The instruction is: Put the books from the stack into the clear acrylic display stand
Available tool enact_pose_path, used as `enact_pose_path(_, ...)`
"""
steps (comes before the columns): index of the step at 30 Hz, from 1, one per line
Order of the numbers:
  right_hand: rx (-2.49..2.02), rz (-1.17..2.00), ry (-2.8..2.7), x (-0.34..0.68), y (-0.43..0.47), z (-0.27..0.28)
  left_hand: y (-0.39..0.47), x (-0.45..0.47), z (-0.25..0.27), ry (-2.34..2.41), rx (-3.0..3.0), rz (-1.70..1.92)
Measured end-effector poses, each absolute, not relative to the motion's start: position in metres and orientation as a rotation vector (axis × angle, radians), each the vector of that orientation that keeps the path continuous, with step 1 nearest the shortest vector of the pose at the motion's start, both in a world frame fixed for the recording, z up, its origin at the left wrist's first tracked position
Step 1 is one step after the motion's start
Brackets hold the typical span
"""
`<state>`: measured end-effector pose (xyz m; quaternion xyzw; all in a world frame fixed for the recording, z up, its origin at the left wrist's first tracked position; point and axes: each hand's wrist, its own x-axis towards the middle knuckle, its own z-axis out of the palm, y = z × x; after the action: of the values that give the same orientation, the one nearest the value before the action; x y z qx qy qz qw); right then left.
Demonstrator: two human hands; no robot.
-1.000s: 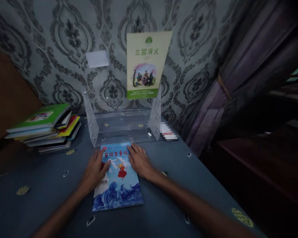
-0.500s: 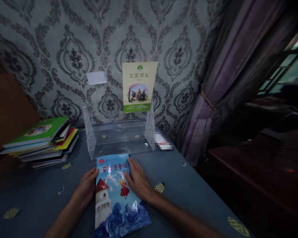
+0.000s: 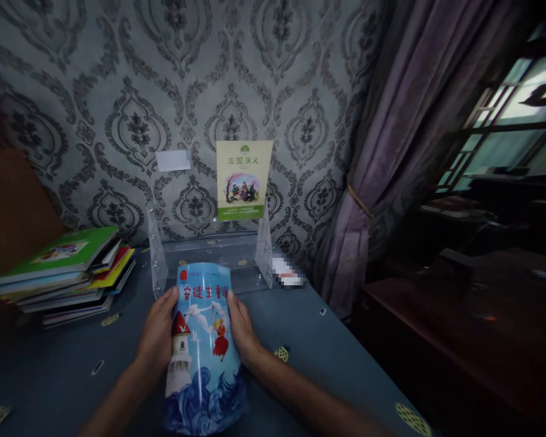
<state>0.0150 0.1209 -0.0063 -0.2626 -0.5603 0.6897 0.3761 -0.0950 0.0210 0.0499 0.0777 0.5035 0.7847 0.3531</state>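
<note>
A blue picture-covered book (image 3: 204, 346) is held upright-tilted between my two hands, its cover bowed outward and facing me. My left hand (image 3: 159, 325) grips its left edge, thumb on the front. At the right edge, my right hand (image 3: 242, 325) closes on it the same way; the fingers behind the book are hidden. Just beyond it stands a clear plastic display rack (image 3: 158, 261), partly covered by the book's top. On the rack's upper right rests a cream and green book (image 3: 243, 181), cover forward.
A stack of books (image 3: 68, 261) with a green one on top lies at the left, near a brown panel (image 3: 18, 212). A white card (image 3: 173, 161) is at the rack's upper left. A blurred-out white item (image 3: 286, 271) lies right of the rack. A tied purple curtain (image 3: 352, 243) hangs right.
The blue book has been lifted off the table and tilted up, now bending between both hands. My right hand has shifted from the cover to the right edge. The view has tipped slightly upward.
</note>
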Motion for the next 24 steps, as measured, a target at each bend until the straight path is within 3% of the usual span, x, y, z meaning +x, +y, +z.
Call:
enact_pose_path(10,-0.201,1.131,-1.671,0.015,0.138,0.073,0.035,-0.108,0.096,1.503,0.860,2.482)
enact_pose_path(24,-0.311,1.097,-1.649,0.007,0.153,0.064,0.034,-0.136,0.075,1.661,1.063,2.186)
